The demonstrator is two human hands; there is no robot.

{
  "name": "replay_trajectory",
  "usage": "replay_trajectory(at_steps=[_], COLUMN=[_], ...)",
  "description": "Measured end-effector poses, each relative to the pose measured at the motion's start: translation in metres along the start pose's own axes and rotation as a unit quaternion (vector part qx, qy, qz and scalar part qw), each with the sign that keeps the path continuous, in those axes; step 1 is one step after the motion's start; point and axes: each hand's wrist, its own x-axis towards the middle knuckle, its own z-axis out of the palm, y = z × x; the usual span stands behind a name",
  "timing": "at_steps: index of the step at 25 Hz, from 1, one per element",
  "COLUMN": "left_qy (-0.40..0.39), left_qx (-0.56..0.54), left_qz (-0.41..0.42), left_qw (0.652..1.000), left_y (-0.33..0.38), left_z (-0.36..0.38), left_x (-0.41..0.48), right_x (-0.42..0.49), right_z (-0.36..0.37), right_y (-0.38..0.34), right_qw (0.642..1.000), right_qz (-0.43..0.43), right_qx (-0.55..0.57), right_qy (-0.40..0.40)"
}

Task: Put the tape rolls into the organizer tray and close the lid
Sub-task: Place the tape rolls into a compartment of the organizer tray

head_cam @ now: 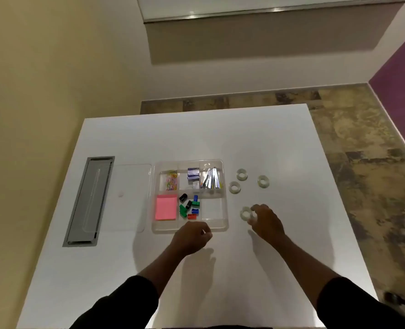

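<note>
Beside tray (225, 224), R hand (266, 220) prob. gripping tape roll (246, 213)

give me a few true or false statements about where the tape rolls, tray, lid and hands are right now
1. All four tape rolls are already in the organizer tray. False: three lie on the table right of the tray, and the fourth is at the right hand.
2. The clear lid lies on the table left of the tray. True.
3. The tray's near right compartment holds no items. True.
4. The pink sticky notes sit in the tray's far right compartment. False: near left.
5. The left hand holds a tape roll. False: it is curled by the tray's near edge, with no roll in it.
</note>
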Motion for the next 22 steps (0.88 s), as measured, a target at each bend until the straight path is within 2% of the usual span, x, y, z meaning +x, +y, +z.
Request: replay_trajectory(at_steps=[5,12,17,22], left_qy=[0.004,0.021,0.028,0.068], left_qx=[-0.005,-0.006,-0.009,-0.01], left_qz=[-0.044,-0.048,-0.034,-0.012], left_qw=[0.999,0.999,0.999,0.998], left_y=[0.002,-0.005,-0.017,-0.03], left_z=[0.009,0.019,0.015,0.0], left_x=[0.0,-0.004,-0.004,0.001], right_x=[0.011,0.017,0.02,0.015], right_z=[0.01,0.031,0.023,0.001], right_y=[-0.007,0.0,-0.003,-0.048], right_qw=[0.997,0.985,0.994,0.989], right_qz=[-0.054,-0.111,-0.086,-0.094], right_qx=[-0.054,-0.129,-0.029,0.073], right_qy=[-0.022,0.018,0.055,0.082])
